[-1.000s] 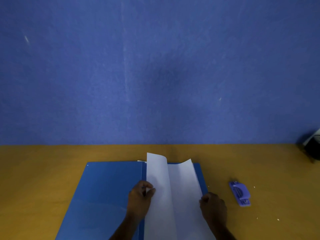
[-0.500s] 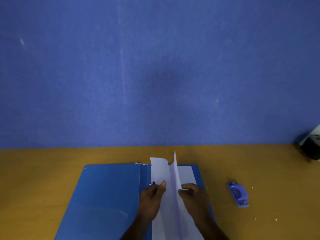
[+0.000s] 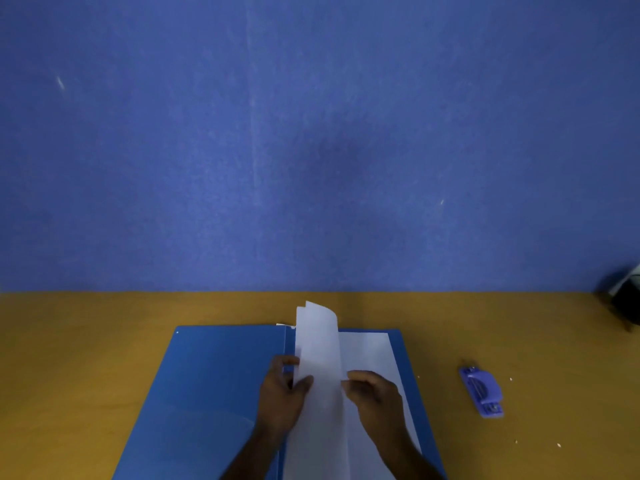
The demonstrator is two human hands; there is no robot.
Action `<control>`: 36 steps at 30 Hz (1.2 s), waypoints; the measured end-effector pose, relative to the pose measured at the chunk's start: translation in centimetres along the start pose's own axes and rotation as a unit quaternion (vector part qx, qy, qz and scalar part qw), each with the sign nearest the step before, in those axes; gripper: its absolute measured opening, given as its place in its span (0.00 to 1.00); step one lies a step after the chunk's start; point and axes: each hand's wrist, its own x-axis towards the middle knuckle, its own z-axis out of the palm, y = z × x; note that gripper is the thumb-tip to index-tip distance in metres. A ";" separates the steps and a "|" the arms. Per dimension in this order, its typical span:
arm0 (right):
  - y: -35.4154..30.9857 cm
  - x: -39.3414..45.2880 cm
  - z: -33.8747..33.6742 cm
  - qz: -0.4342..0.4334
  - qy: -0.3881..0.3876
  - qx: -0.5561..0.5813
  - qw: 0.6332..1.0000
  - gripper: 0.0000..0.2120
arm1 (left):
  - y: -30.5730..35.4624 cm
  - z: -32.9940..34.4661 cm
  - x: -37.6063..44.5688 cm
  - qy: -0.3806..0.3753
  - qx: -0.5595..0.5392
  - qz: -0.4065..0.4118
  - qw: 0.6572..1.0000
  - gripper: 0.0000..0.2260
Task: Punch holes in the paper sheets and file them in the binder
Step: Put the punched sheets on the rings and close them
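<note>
One open blue binder [image 3: 221, 386] lies at the table's [image 3: 86, 341] near edge, and one purple hole punch [image 3: 482, 391] sits toward the right edge. At least two white paper sheets [image 3: 320, 344] curl up from the binder over one flat sheet [image 3: 369, 351], though the exact count is hard to tell. Two hands, the left hand [image 3: 282, 393] and the right hand [image 3: 375, 396], are at the sheets, and one dark object [image 3: 625, 306] shows at the far right corner.

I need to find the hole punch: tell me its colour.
The hole punch is light purple-blue, lying on the table right of the binder; head view.
</note>
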 end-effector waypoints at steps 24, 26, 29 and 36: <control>7.6 2.8 -5.0 0.240 0.031 -0.224 0.944 0.43 | -5.7 -7.1 1.9 0.121 0.036 -0.134 0.983 0.18; 7.1 2.8 -5.0 0.237 0.034 -0.224 0.945 0.40 | -5.7 -7.2 2.0 0.118 0.044 -0.127 0.984 0.18; 6.8 2.9 -5.2 0.231 0.042 -0.203 0.950 0.29 | -5.5 -7.2 2.1 0.098 0.062 -0.104 0.988 0.14; 6.6 3.8 -6.0 0.195 0.061 -0.112 0.972 0.21 | -3.6 -5.9 1.7 0.044 0.063 -0.025 0.997 0.14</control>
